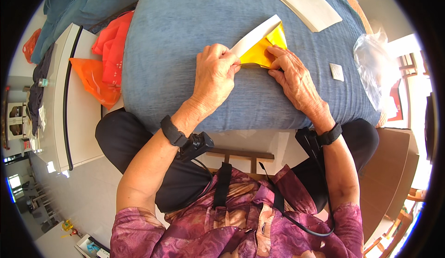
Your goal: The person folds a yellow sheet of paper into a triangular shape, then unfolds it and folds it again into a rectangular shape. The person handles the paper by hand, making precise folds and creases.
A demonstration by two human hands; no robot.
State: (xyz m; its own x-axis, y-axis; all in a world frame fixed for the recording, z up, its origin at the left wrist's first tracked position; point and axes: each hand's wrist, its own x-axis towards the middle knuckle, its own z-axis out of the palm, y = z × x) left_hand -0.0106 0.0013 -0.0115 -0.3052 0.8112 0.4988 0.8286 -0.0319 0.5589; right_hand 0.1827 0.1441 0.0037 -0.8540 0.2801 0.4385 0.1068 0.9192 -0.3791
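Observation:
A folded sheet of paper (256, 54), shiny gold-yellow on one face and white on the other, is held between my hands just above the blue cloth-covered surface (171, 31). The white part slants up to a pointed far corner. My left hand (213, 76) is closed, thumb and fingers pinching the sheet's near left end. On the right side, my right hand (295, 81) grips the gold part, its fingers on top and its thumb at the near edge. The underside of the folds is hidden.
Long pale paper strips (308, 3) lie at the far right. A small whitish square (337, 72) and a clear plastic bag (373, 61) are at the right. To the left are an orange bag (95, 79) and a white cabinet (58, 95). A cardboard box (389, 170) stands near right.

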